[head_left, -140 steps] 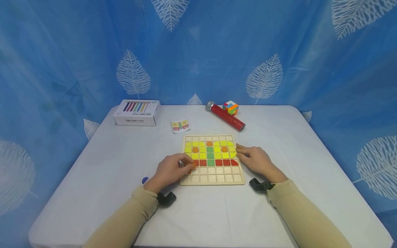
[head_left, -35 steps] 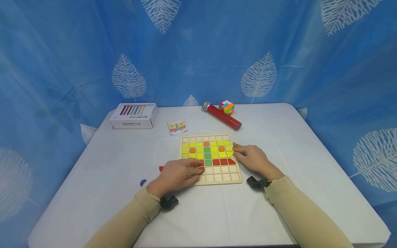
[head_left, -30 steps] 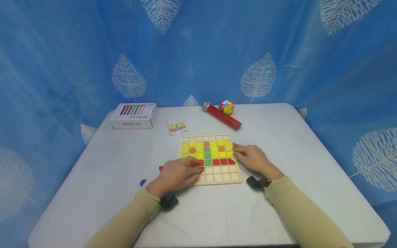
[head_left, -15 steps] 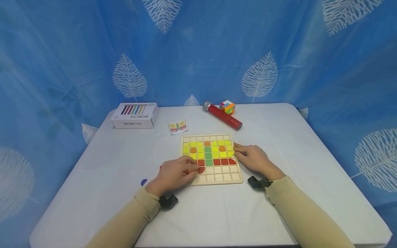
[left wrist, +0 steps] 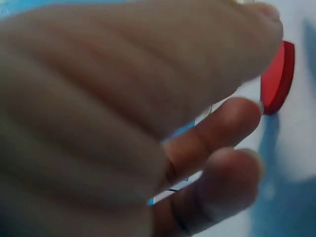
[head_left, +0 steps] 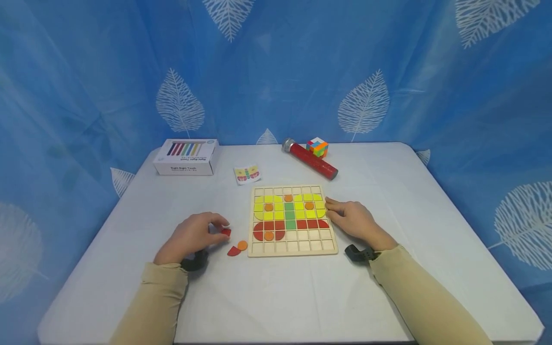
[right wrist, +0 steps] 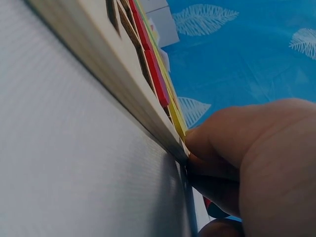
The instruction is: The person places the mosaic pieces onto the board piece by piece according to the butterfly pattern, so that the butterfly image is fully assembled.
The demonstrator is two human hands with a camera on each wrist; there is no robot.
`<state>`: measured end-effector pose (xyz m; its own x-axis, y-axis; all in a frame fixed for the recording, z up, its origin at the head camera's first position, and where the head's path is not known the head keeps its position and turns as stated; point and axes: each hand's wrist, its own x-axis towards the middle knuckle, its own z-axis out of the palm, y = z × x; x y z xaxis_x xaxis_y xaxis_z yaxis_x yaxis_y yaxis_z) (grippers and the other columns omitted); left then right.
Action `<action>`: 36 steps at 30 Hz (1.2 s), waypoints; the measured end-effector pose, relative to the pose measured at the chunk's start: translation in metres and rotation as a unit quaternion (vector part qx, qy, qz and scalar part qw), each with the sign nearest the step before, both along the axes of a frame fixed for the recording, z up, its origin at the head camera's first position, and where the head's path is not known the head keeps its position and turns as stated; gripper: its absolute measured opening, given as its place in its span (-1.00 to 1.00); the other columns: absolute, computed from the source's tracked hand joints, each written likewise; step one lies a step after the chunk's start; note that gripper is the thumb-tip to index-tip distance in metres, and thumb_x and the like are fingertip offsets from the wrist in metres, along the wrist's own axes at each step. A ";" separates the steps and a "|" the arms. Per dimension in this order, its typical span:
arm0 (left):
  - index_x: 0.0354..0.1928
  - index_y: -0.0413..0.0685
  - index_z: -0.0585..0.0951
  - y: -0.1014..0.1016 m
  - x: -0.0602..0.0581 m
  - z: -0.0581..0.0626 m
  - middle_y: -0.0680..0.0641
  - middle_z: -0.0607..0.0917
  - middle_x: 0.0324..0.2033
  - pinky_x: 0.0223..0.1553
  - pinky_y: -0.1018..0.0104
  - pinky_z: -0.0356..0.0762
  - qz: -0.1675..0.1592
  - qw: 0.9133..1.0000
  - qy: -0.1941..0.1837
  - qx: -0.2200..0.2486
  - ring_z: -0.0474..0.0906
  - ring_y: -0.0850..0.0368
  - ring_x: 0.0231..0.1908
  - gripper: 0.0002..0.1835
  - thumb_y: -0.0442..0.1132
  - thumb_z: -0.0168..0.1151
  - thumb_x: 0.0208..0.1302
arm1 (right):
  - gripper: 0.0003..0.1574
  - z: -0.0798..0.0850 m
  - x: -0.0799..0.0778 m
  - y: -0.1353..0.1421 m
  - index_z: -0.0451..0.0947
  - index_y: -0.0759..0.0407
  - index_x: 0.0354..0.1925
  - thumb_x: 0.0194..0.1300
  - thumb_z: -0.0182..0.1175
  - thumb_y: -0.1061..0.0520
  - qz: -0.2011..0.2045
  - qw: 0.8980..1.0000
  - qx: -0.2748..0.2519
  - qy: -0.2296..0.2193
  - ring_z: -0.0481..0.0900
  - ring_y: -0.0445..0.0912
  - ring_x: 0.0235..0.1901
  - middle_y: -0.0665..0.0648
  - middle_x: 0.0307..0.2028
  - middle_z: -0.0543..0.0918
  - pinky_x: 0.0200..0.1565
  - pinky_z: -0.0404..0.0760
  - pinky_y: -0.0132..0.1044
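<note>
My left hand (head_left: 191,237) is left of the wooden pattern board (head_left: 293,247). Between thumb and fingertips it pinches a small red curved-edge tile (left wrist: 278,79), raised on edge in the left wrist view. Beside those fingertips, a red quarter-round tile (head_left: 234,251) and an orange round tile (head_left: 242,245) lie on the table. Yellow, green, red and orange tiles fill part of the board's grid; a red group around an orange disc (head_left: 269,235) sits lower left. My right hand (head_left: 355,223) grips the board's right edge, thumb against it in the right wrist view.
A picture card (head_left: 247,175) lies behind the board. Further back are a white box (head_left: 186,157), a red microphone (head_left: 313,161) and a puzzle cube (head_left: 317,147). A blue leaf-patterned curtain (head_left: 276,72) hangs around the table.
My left hand has left the board and moved left, now pinching a red tile. The lower-left red group with its orange disc is uncovered. My right hand has stayed at the edge.
</note>
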<state>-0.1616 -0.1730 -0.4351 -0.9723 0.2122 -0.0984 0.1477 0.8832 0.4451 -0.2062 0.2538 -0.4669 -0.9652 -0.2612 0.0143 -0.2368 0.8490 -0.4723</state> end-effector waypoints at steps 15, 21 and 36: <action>-0.06 0.04 0.68 -0.053 0.024 -0.006 0.00 0.67 -0.30 -0.31 0.22 0.48 0.063 0.997 -0.028 0.026 0.53 0.07 -0.29 -0.67 0.04 0.45 0.25 | -0.39 -0.001 0.001 -0.001 0.47 0.01 0.40 0.50 0.14 -0.15 -0.006 1.000 -0.009 -0.003 0.37 0.19 0.45 -0.01 0.43 0.45 0.37 0.36 0.23; -0.13 -0.01 0.69 -0.054 0.041 -0.016 0.04 0.64 -0.38 -0.32 0.22 0.44 0.071 0.996 -0.034 0.044 0.50 0.11 -0.34 -0.67 0.00 0.50 0.18 | -0.39 0.000 0.000 -0.001 0.47 0.01 0.41 0.50 0.13 -0.14 -0.009 1.000 0.006 -0.001 0.38 0.19 0.44 -0.01 0.44 0.45 0.36 0.38 0.23; -0.23 0.08 0.71 0.002 0.035 -0.003 0.05 0.70 -0.29 -0.38 0.27 0.53 0.036 0.993 0.006 0.114 0.49 0.10 -0.37 -0.90 -0.22 0.47 0.25 | -0.39 0.001 0.002 -0.001 0.46 0.05 0.40 0.51 0.13 -0.12 -0.003 1.000 -0.004 -0.001 0.36 0.21 0.45 0.02 0.43 0.46 0.36 0.38 0.22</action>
<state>-0.1266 -0.1712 -0.4381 -0.9864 0.1580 -0.0446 0.0943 0.7676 0.6339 -0.2044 0.2528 -0.4654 -0.9669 -0.2547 0.0144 -0.2302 0.8468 -0.4795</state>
